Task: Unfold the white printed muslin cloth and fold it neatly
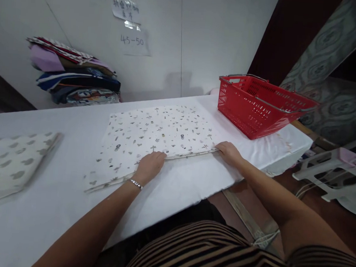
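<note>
A white folded cloth [172,127] with small grey and brown prints, palm trees among them, lies spread in the middle of the table. Its near edge shows several layers. My left hand [149,167], with a silver bracelet at the wrist, is closed on that near edge left of the middle. At the near right corner, my right hand [229,153] grips the same edge, fingers on top. Both thumbs are mostly hidden. Off to the left lies another folded cloth [14,164], cream with larger grey-green shapes, apart from my hands.
A red plastic basket [243,113] stands at the table's right end. Several folded fabrics [78,75] are stacked at the back left by the wall. Paper signs [132,40] hang on the wall. A white plastic stool [333,173] is to the right, below the white-covered table [73,142].
</note>
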A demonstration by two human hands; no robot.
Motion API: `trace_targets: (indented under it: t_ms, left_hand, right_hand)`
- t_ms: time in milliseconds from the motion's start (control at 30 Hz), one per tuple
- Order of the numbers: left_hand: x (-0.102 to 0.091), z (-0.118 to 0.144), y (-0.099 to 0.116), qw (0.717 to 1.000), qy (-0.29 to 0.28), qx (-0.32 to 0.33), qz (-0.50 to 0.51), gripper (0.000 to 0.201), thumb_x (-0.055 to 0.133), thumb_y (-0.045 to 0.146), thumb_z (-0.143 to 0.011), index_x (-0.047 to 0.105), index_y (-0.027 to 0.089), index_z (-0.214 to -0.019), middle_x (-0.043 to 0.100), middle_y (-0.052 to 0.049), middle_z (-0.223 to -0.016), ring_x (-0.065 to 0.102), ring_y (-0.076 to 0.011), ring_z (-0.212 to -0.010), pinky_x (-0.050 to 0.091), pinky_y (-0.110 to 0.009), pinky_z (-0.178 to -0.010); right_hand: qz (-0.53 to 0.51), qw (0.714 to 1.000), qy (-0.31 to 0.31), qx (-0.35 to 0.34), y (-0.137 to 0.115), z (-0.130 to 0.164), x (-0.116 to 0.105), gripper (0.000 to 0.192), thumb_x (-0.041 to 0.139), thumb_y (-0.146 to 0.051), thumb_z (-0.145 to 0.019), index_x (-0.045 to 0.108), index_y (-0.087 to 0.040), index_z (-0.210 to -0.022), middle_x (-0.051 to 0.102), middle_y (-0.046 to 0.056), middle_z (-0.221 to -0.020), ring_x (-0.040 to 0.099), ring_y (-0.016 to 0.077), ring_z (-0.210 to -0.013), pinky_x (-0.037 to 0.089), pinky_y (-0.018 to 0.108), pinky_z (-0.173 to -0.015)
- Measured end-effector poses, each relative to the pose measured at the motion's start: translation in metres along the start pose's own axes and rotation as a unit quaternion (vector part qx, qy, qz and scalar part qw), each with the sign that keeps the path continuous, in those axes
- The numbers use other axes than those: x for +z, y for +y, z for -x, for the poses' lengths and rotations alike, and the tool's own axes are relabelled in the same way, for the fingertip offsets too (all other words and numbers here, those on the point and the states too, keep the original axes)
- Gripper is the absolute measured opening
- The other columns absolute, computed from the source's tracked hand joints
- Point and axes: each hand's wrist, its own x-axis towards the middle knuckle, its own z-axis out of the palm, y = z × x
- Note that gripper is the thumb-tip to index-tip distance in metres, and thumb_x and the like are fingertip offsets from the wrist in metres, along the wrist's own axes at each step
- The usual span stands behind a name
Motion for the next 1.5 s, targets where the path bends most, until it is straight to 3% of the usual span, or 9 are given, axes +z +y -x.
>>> trace_targets:
  t_ms: [200, 433, 667, 833, 967, 1133, 1267, 1400, 1500]
  left_hand:
    - [-0.004, -0.013, -0.009, 0.997, 0.071, 0.007, -0.023, 0.024, 0.041, 0.013, -0.087, 0.061, 0.02, -0.099, 0.064, -0.007, -0.097, 0.058, -0.0211, -0.09, 0.044, -0.033, -0.072]
    - [0.016, -0.003, -0.011, 0.992, 0.083, 0.09, 0.004, 0.024, 0.044, 0.01, -0.085, 0.064, 0.02, -0.094, 0.063, -0.009, -0.092, 0.056, -0.0203, -0.089, 0.042, -0.033, -0.073]
    - [-0.003, -0.023, -0.022, 0.985, 0.152, 0.038, -0.067, 0.02, 0.044, 0.014, -0.087, 0.064, 0.019, -0.092, 0.063, -0.008, -0.09, 0.054, -0.0211, -0.085, 0.038, -0.034, -0.07]
    - [0.011, -0.016, -0.022, 0.987, 0.086, 0.118, -0.069, 0.022, 0.044, 0.008, -0.085, 0.063, 0.018, -0.087, 0.061, -0.007, -0.083, 0.053, -0.0196, -0.08, 0.037, -0.033, -0.07]
    - [0.014, -0.014, -0.021, 0.992, 0.073, 0.079, -0.073, 0.022, 0.044, 0.009, -0.085, 0.063, 0.018, -0.089, 0.061, -0.008, -0.086, 0.053, -0.0211, -0.084, 0.037, -0.035, -0.07]
    - [0.001, -0.022, -0.019, 0.998, 0.051, 0.008, -0.032, 0.019, 0.047, 0.013, -0.084, 0.064, 0.019, -0.091, 0.063, -0.007, -0.089, 0.054, -0.0214, -0.086, 0.039, -0.035, -0.072]
    - [-0.007, -0.024, -0.014, 0.998, 0.055, -0.021, 0.007, 0.02, 0.047, 0.016, -0.084, 0.064, 0.019, -0.093, 0.062, -0.006, -0.092, 0.054, -0.0202, -0.087, 0.04, -0.034, -0.074]
    - [-0.014, -0.024, -0.011, 0.999, 0.046, -0.022, 0.002, 0.019, 0.048, 0.017, -0.084, 0.064, 0.02, -0.093, 0.062, -0.006, -0.093, 0.054, -0.0207, -0.088, 0.04, -0.034, -0.073]
    - [-0.018, -0.022, -0.01, 0.999, 0.042, -0.019, -0.003, 0.018, 0.047, 0.017, -0.085, 0.063, 0.02, -0.094, 0.061, -0.006, -0.094, 0.053, -0.021, -0.09, 0.04, -0.034, -0.074]
  right_hand:
    - [0.026, 0.998, 0.057, 0.006, 0.008, -0.012, -0.005, 0.025, 0.044, -0.018, -0.089, 0.066, -0.017, -0.101, 0.065, 0.009, -0.103, 0.052, 0.0213, -0.095, 0.034, 0.031, -0.079]
    - [0.031, 0.998, 0.029, -0.048, 0.002, -0.002, 0.004, 0.023, 0.049, -0.016, -0.086, 0.069, -0.02, -0.097, 0.065, 0.008, -0.096, 0.051, 0.02, -0.091, 0.032, 0.03, -0.077]
    - [0.056, 0.995, 0.078, -0.009, 0.001, -0.013, -0.002, 0.024, 0.046, -0.017, -0.087, 0.068, -0.018, -0.095, 0.065, 0.008, -0.094, 0.051, 0.0199, -0.087, 0.03, 0.031, -0.073]
    - [0.056, 0.997, 0.011, -0.042, -0.005, -0.01, 0.008, 0.022, 0.048, -0.016, -0.086, 0.068, -0.02, -0.094, 0.065, 0.007, -0.094, 0.052, 0.02, -0.087, 0.031, 0.03, -0.074]
    - [0.038, 0.998, 0.013, -0.038, -0.009, -0.007, 0.003, 0.024, 0.049, -0.014, -0.083, 0.066, -0.018, -0.1, 0.065, 0.008, -0.098, 0.052, 0.0212, -0.091, 0.033, 0.032, -0.077]
    - [-0.035, 0.99, 0.086, -0.102, -0.049, -0.007, -0.008, 0.029, 0.048, -0.014, -0.083, 0.06, -0.015, -0.109, 0.061, 0.011, -0.109, 0.049, 0.0231, -0.102, 0.036, 0.036, -0.084]
    - [-0.105, 0.966, 0.05, -0.229, -0.105, -0.02, 0.005, 0.022, 0.043, -0.016, -0.089, 0.063, -0.017, -0.1, 0.063, 0.007, -0.102, 0.052, 0.018, -0.092, 0.04, 0.03, -0.079]
    - [-0.043, 0.98, -0.011, -0.195, -0.147, -0.053, 0.019, 0.021, 0.043, -0.015, -0.09, 0.064, -0.013, -0.093, 0.063, 0.01, -0.095, 0.052, 0.0195, -0.089, 0.039, 0.03, -0.074]
    - [0.003, 0.984, -0.061, -0.165, -0.16, -0.074, 0.019, 0.02, 0.046, -0.013, -0.088, 0.065, -0.013, -0.083, 0.062, 0.011, -0.087, 0.052, 0.0202, -0.085, 0.037, 0.029, -0.067]
